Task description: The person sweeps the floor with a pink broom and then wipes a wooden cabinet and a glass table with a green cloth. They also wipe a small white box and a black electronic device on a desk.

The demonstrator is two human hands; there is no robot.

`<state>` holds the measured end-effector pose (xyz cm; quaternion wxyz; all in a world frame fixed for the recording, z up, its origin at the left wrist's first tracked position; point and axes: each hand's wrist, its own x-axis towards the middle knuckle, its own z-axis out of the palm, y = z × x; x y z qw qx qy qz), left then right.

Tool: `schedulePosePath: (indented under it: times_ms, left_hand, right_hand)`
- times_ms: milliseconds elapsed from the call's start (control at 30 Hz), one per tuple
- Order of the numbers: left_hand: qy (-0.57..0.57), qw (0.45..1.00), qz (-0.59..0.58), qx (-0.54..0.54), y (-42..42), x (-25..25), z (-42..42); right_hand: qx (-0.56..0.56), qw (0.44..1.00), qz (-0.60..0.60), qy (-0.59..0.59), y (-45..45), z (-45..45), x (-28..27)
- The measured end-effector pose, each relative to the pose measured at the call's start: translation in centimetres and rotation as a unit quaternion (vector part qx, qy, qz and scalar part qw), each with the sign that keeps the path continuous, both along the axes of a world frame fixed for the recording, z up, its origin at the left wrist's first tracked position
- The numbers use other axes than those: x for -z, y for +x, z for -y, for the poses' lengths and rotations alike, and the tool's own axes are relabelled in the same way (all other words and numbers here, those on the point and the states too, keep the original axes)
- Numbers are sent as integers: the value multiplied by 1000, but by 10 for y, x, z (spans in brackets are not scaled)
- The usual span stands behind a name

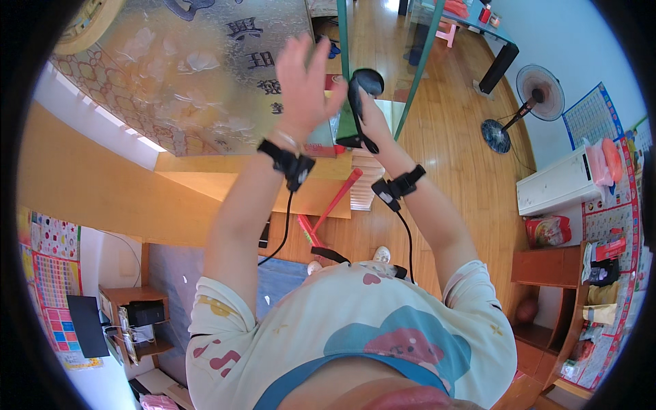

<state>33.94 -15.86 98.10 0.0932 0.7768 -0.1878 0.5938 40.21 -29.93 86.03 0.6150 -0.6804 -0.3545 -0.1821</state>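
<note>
My left hand (307, 82) is raised with its fingers apart and nothing in it. Behind it stands an etched glass panel (205, 87) with flowers and dark writing. My right hand (376, 123) grips a black object (356, 107), apparently a heeled shoe, with its rounded end up and a pointed part sticking out to the left. The fingers behind it are partly hidden. Close around the right hand rise the green edges of glass panes (419, 66). Black strapped devices with cables sit on both wrists.
A red-handled broom (338, 197) leans below my hands by a wooden ledge (246, 177) and a white slatted front (362, 189). To the right are a standing fan (538, 95), a white cabinet (558, 182) and a brown shelf unit (546, 266). A glass-topped table (474, 20) stands farther off.
</note>
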Motion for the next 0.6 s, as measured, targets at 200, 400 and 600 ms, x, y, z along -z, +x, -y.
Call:
schedulePosePath:
  times_ms: [200, 400, 600]
  left_hand:
    - [-245, 897, -329, 166, -55, 56, 41]
    - [-396, 790, -450, 131, -51, 92, 24]
    - [-592, 784, -175, 66, -89, 76, 31]
  right_hand:
    - [-105, 980, -164, 50, -35, 13, -15]
    - [-166, 981, -78, -68, -40, 40, -32]
    - [29, 991, -129, 25, -12, 48, -25]
